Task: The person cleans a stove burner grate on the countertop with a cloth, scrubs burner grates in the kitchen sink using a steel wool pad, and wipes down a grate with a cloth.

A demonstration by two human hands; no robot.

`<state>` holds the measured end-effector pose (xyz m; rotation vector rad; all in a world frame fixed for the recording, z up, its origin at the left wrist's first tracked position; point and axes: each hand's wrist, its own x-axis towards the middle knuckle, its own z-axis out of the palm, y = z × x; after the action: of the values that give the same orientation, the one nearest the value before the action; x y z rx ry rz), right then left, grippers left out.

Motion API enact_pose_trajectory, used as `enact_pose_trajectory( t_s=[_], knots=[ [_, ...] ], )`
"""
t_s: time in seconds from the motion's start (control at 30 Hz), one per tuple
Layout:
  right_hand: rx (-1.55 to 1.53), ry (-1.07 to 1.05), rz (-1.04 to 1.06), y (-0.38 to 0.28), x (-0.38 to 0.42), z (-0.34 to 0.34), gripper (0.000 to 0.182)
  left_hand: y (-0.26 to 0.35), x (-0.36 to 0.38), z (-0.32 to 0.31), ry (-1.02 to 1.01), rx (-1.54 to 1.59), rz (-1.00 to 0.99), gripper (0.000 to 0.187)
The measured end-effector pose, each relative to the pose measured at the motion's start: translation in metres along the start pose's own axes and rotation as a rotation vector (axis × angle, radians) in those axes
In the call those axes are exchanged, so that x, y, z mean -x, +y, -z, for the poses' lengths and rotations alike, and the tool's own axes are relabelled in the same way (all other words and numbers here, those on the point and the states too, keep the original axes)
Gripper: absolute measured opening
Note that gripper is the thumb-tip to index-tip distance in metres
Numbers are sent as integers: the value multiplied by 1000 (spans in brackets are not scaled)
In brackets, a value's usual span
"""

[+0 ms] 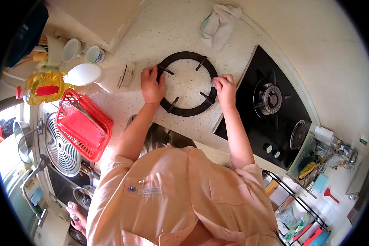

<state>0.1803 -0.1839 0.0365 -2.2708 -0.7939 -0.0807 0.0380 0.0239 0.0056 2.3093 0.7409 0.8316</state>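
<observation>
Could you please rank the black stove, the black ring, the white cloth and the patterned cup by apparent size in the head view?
1. black stove
2. black ring, by its outer rim
3. white cloth
4. patterned cup

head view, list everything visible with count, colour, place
Countertop: one, speckled pale, centre
Pronged ring: one, black, over the countertop
Hob: one, black, right
Burners: two, dark, on hob
Cloth: one, white, beyond the ring
Cups: at least two, white, upper left
Oil bottle: one, yellow, left
Capped bottle: one, white, upper left
Basket: one, red, left
Slotted disc: one, silver, left
Rack: at least one, black, lower right, contents unclear
Another person's hand: one, bare, lower left
Shirt: one, peach, bottom centre
Left grip: one, bare, ring's left side
Right grip: one, bare, ring's right side
</observation>
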Motion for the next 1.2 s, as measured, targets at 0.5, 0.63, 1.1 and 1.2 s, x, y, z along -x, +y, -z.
enact_pose_trajectory(
  t_s=[0.5, 0.63, 1.1, 1.2],
  knots=[
    [-56, -146, -102, 6, 30, 12, 7, -1, -3, -1, -3, -20, 36, 34],
    [56, -146, -89, 2, -4, 5, 9, -4, 0, -2, 15, -20, -8, 34],
    [-12, -192, -182, 6, -10, 2, 13, 0, -1, -2, 18, -22, 40, 34],
    [-110, -183, -189, 8, 16, 7, 12, 0, -1, -2, 11, -35, 55, 34]
  ],
)
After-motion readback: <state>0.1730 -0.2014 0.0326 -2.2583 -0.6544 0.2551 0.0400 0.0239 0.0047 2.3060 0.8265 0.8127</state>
